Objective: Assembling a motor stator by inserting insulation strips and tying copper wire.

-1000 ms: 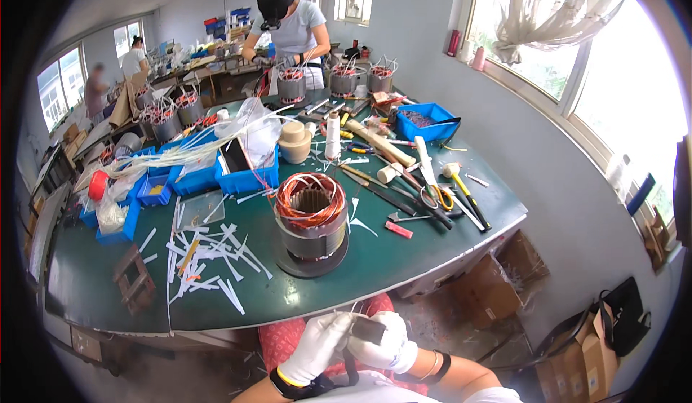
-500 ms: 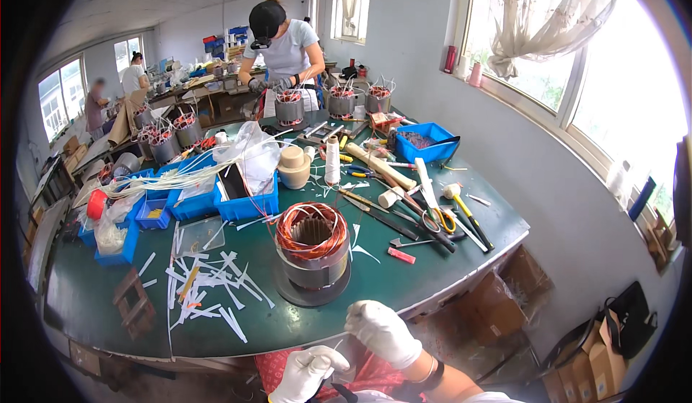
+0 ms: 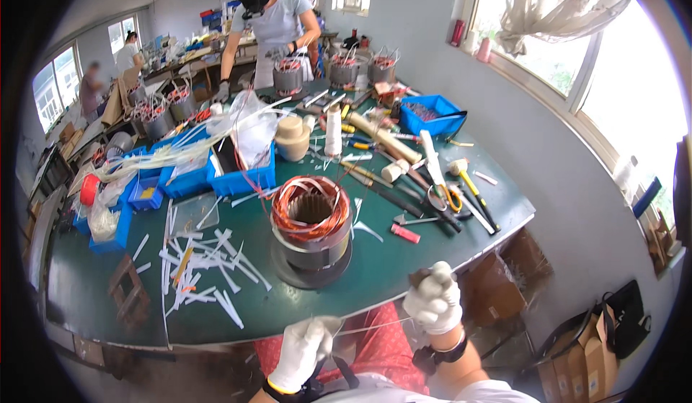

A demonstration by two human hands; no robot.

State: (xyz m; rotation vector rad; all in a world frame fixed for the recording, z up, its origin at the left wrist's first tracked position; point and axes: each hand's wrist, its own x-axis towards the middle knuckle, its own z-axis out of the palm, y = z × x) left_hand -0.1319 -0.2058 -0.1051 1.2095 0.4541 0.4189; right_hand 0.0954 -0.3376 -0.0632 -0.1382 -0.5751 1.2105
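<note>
Both my hands wear white gloves and hang in front of the table's near edge. A thin white cord (image 3: 375,326) runs taut between them. My left hand (image 3: 303,351) is closed on one end. My right hand (image 3: 435,300), higher up and to the right, has its fingers curled round the other end. Beyond them on the table, a grey motor stator (image 3: 311,253) stands upright, apart from both hands. Its orange-red copper windings (image 3: 310,205) bulge from the top. Under it is a dark round base (image 3: 288,277).
White paper strips (image 3: 209,266) lie scattered left on the green table (image 3: 389,273). Blue bins (image 3: 245,179), a cord spool (image 3: 333,133), scissors (image 3: 453,200), a mallet (image 3: 461,172) and several hand tools lie beyond. Across the table, a co-worker (image 3: 277,21) stands by more stators (image 3: 288,77).
My hands have moved apart, the right one up and to the right, and the cord is now stretched between them. The co-worker has reached an arm toward the left.
</note>
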